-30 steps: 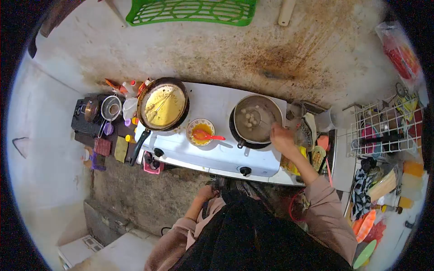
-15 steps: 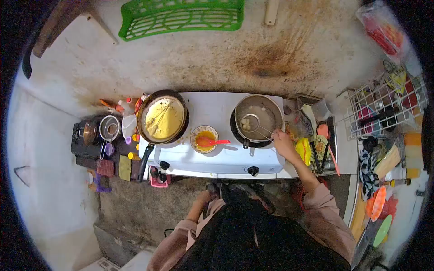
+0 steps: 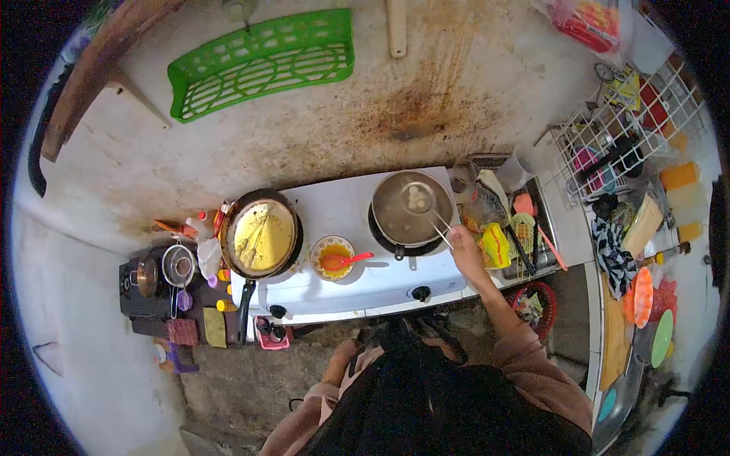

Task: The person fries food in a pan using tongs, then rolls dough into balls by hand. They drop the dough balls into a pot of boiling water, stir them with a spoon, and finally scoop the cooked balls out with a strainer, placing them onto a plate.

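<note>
My right hand (image 3: 465,249) is closed on the thin wire handle of a small strainer (image 3: 428,189). The strainer's round head is over or in the grey liquid of a pot (image 3: 386,229) on the right burner, and several pale round balls (image 3: 417,199) lie in it. Low beside my body is my left hand (image 3: 344,353), its fingers too dark and partly hidden to make out. Between the burners stands a patterned bowl (image 3: 316,266) of orange-yellow food with a red spoon (image 3: 356,259) in it. A frying pan (image 3: 288,213) on the left burner holds yellow liquid and a whisk (image 3: 257,237).
The white stove (image 3: 334,292) has two front knobs. Right of it are a yellow packet (image 3: 496,246), tongs-like black utensils and a pink-handled spatula (image 3: 549,245). A white wire rack (image 3: 608,152) stands further right. Bottles and a sieve (image 3: 179,264) are at left; a green shelf (image 3: 262,64) hangs above.
The strainer has moved toward the back of the pot, with the pale balls now gathered in its head. My view has tilted and shifted. My right hand still grips the handle.
</note>
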Demonstrator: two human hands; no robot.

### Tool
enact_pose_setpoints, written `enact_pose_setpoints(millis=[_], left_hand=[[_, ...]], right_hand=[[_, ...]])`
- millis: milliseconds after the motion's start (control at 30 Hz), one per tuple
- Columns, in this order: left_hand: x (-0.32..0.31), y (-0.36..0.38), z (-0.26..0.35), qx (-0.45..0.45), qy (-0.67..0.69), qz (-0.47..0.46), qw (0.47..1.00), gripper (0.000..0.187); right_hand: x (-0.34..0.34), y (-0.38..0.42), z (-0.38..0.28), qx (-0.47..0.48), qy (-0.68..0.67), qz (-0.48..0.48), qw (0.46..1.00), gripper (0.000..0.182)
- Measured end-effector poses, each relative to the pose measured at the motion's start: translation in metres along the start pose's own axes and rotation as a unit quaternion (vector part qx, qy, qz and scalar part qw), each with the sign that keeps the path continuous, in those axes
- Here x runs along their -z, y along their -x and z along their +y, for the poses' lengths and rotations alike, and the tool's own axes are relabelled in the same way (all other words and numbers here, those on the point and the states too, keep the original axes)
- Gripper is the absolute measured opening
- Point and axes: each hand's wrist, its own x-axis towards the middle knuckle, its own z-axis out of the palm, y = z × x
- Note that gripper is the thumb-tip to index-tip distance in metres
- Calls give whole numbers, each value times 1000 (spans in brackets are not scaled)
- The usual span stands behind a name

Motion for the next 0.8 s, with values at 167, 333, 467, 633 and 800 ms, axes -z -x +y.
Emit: enact_pose_setpoints(millis=[167, 333, 467, 633, 800], left_hand=[[1, 22, 41, -14, 36, 7, 999, 42], [7, 49, 111, -53, -10, 27, 998, 42], [8, 45, 107, -56, -14, 19, 998, 41], [10, 36, 104, -58, -29, 5, 998, 40], [8, 22, 110, -63, -54, -26, 996, 40]], right_hand=[[-10, -4, 11, 46, -22, 11, 999, 23], [-20, -8, 20, 69, -78, 23, 994, 25], [-19, -5, 18, 62, -48, 19, 997, 27], [-14, 3, 8, 29, -41, 2, 999, 28], [-2, 14, -4, 34, -68, 17, 997, 27]])
